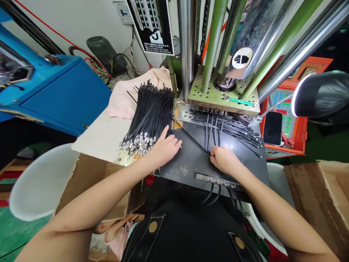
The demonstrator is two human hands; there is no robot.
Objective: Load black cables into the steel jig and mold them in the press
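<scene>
One cable point(192, 137) pinched by right hand point(223, 159) crosses bare plate point(188, 165); left hand point(166, 147), hold unclear, overlaps edge.

Cables point(240, 131), mtl bar point(215, 180) on tbl point(177, 164)

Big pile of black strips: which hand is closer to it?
Left. The left hand is at the pile; the right hand is farther away, over the dark plate.
</scene>
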